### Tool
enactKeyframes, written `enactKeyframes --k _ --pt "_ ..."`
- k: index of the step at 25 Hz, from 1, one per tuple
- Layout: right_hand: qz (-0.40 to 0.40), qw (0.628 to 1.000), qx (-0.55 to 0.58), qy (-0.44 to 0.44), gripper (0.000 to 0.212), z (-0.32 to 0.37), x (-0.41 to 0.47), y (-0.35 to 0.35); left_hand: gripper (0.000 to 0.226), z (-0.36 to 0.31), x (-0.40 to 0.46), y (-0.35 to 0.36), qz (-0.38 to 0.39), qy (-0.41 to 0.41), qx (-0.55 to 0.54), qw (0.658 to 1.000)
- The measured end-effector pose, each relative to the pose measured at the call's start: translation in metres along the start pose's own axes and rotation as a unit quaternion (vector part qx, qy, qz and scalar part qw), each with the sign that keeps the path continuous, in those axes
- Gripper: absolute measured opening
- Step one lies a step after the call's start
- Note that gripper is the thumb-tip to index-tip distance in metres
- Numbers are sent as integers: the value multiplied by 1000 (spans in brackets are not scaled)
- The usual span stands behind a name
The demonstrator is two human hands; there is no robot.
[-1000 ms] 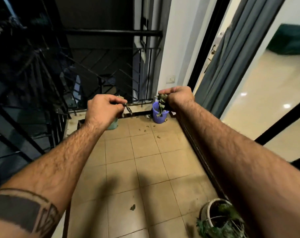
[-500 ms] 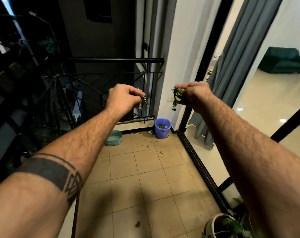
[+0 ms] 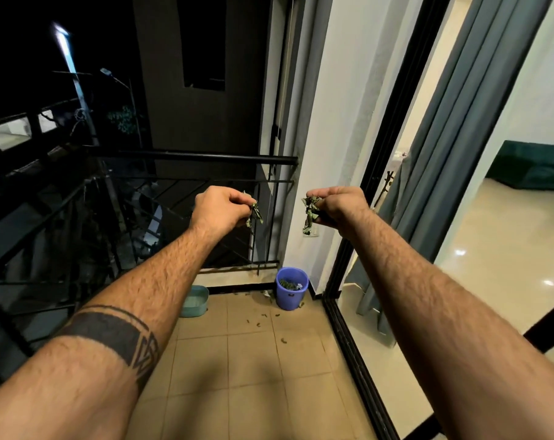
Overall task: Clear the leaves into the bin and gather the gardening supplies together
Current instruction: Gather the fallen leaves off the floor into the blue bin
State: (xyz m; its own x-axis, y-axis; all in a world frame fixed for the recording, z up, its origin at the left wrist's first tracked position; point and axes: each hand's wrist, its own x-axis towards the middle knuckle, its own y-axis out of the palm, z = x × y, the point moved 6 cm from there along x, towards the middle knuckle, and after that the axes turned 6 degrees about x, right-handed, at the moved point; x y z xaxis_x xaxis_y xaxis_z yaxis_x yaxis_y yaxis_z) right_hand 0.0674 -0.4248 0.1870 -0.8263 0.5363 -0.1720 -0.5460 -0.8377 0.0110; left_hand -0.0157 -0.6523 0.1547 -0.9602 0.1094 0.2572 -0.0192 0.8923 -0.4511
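Note:
Both arms stretch forward over a tiled balcony. My left hand (image 3: 221, 207) pinches a small clump of dry green leaves (image 3: 255, 214). My right hand (image 3: 339, 206) grips a larger bunch of leaves (image 3: 310, 214) that hangs down from its fingers. Far below and ahead, a blue bin (image 3: 291, 289) stands in the far corner by the white wall, with leaves inside it. Scattered leaf bits (image 3: 257, 323) lie on the tiles in front of the bin.
A teal rectangular planter tray (image 3: 195, 302) sits by the black railing (image 3: 206, 158) left of the bin. A black sliding door track (image 3: 355, 354) runs along the right, with grey curtains (image 3: 453, 154) and a lit room beyond.
The view has tilted up and back, so the bin now appears lower and farther away. Both hands still hold their leaves, raised and a little wider apart.

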Motion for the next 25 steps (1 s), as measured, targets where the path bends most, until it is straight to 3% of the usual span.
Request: enactKeyframes --k 19,25 --pt "-91 993 3 82 24 -2 320 -26 19 20 272 219 105 -12 3 994" --pt "-54 989 13 139 28 -13 420 -22 21 48 318 262 71 -69 -3 995"
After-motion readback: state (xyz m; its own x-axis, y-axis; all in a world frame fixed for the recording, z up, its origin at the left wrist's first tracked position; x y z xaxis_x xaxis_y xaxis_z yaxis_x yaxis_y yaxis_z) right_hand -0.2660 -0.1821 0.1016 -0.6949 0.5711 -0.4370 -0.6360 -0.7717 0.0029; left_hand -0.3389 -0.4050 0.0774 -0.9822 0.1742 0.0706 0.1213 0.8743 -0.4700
